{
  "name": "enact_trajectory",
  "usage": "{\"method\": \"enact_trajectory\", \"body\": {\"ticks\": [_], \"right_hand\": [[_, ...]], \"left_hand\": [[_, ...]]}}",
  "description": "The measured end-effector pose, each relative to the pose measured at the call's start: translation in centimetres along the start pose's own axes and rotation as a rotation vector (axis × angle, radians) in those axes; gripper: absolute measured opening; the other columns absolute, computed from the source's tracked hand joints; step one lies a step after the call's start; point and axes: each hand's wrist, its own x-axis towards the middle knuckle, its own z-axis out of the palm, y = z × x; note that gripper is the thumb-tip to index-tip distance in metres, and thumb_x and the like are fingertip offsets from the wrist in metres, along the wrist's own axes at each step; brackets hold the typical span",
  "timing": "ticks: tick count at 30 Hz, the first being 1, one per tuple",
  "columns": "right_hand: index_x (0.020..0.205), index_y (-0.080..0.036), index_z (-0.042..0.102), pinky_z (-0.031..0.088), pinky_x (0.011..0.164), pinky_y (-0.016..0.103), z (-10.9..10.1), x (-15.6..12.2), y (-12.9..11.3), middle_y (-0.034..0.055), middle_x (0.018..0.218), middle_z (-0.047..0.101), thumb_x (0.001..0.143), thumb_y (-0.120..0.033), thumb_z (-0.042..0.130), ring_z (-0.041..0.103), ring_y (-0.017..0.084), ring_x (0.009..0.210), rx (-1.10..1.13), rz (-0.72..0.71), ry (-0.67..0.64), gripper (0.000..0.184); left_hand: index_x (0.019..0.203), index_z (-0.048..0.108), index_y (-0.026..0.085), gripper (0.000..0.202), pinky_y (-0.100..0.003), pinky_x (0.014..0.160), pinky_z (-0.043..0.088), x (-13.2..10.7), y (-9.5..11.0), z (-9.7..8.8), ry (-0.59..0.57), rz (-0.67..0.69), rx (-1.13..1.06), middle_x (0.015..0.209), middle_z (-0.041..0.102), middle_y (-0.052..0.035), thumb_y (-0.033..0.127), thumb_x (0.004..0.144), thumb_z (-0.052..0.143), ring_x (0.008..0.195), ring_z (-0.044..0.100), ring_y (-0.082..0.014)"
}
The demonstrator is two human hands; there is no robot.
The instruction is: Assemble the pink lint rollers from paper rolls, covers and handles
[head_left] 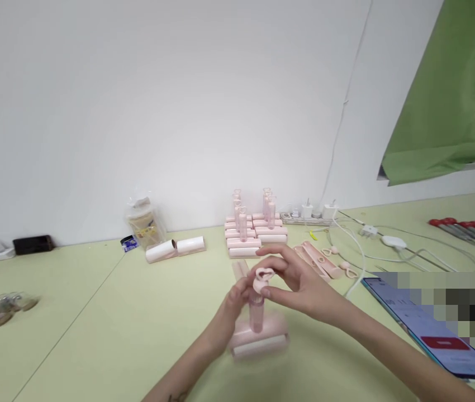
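A pink lint roller (258,330) with a white paper roll is held upright in front of me, slightly blurred, its roller head low. My left hand (226,315) is closed on the upper part of its clear pink handle from the left; some of its fingers are hidden. The thumb and fingers of my right hand (300,285) close around the pink end cap (261,280), which has a heart-shaped loop. The cap sits at the top of the handle; whether it is fully seated I cannot tell. Just beyond my hands lies a pale pink strip-like part (240,269).
Several finished-looking lint rollers (243,244) stand in rows by the wall. Right of them lie pink covers and loop caps (317,259), then white cables (361,251) and a phone (426,329). White paper rolls (190,245) and a plastic bag (145,223) are at left.
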Motion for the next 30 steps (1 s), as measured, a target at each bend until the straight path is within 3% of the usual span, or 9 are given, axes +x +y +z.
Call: {"method": "enact_trajectory", "body": {"ticks": [3,6,10,13,18,24,30], "right_hand": [[0.112,-0.028,0.039,0.046,0.083,0.033,0.3,-0.3,-0.1,0.0029,0.101,0.059,0.078,-0.023,0.058,0.054,0.017,0.096,0.001,0.054,-0.056,0.04],[0.114,-0.029,0.04,0.043,0.088,0.031,0.5,-0.6,-0.2,0.0023,0.103,0.059,0.077,-0.02,0.059,0.052,0.016,0.101,-0.022,0.047,-0.06,0.043],[0.109,-0.026,0.052,0.041,0.09,0.03,0.5,-0.4,0.0,0.0035,0.111,0.055,0.076,-0.023,0.06,0.05,0.019,0.106,-0.136,0.053,-0.085,0.034],[0.098,-0.023,0.06,0.044,0.086,0.03,0.5,-0.3,0.3,0.0028,0.103,0.057,0.076,-0.028,0.061,0.055,0.019,0.096,-0.14,0.08,-0.121,0.022],[0.09,-0.02,0.065,0.052,0.063,0.026,0.8,-0.3,0.3,0.0029,0.088,0.055,0.078,-0.032,0.059,0.06,0.014,0.067,-0.039,0.11,-0.093,0.018],[0.085,-0.02,0.066,0.049,0.064,0.023,0.9,-0.3,0.4,0.0026,0.082,0.057,0.078,-0.033,0.059,0.058,0.014,0.069,-0.142,0.062,-0.089,0.016],[0.072,-0.015,0.063,0.05,0.059,0.026,1.4,-0.5,0.7,0.0006,0.065,0.055,0.078,-0.03,0.059,0.057,0.013,0.056,-0.041,0.05,-0.071,0.016]], "left_hand": [[0.073,0.054,0.014,0.071,-0.032,0.064,0.04,0.9,-1.0,1.7,0.057,-0.095,-0.203,0.06,0.049,-0.0024,0.071,0.075,0.012,0.057,0.048,-0.0157],[0.056,0.046,0.016,0.069,-0.026,0.049,0.032,1.0,-1.8,2.1,0.099,-0.14,-0.212,0.047,0.04,0.0006,0.072,0.074,0.01,0.044,0.037,-0.0111],[0.056,0.047,0.015,0.071,-0.025,0.05,0.029,0.9,-1.9,1.8,0.056,-0.121,-0.199,0.049,0.041,-0.0002,0.074,0.072,0.01,0.046,0.038,-0.0114],[0.062,0.05,0.014,0.073,-0.026,0.051,0.031,0.9,-1.7,1.7,0.045,-0.123,-0.202,0.053,0.042,-0.0006,0.076,0.07,0.012,0.049,0.038,-0.0119],[0.069,0.049,0.016,0.074,-0.026,0.049,0.032,1.0,-1.5,1.9,0.085,-0.149,-0.217,0.053,0.041,0.0008,0.082,0.063,0.015,0.048,0.037,-0.0119],[0.067,0.051,0.015,0.074,-0.026,0.048,0.032,0.9,-1.4,2.0,0.077,-0.119,-0.213,0.048,0.042,0.0004,0.082,0.062,0.019,0.045,0.039,-0.0125],[0.051,0.044,0.017,0.064,-0.025,0.049,0.032,0.8,-1.5,2.4,0.158,-0.087,-0.182,0.046,0.041,0.0012,0.079,0.063,0.031,0.045,0.039,-0.0106]]}}
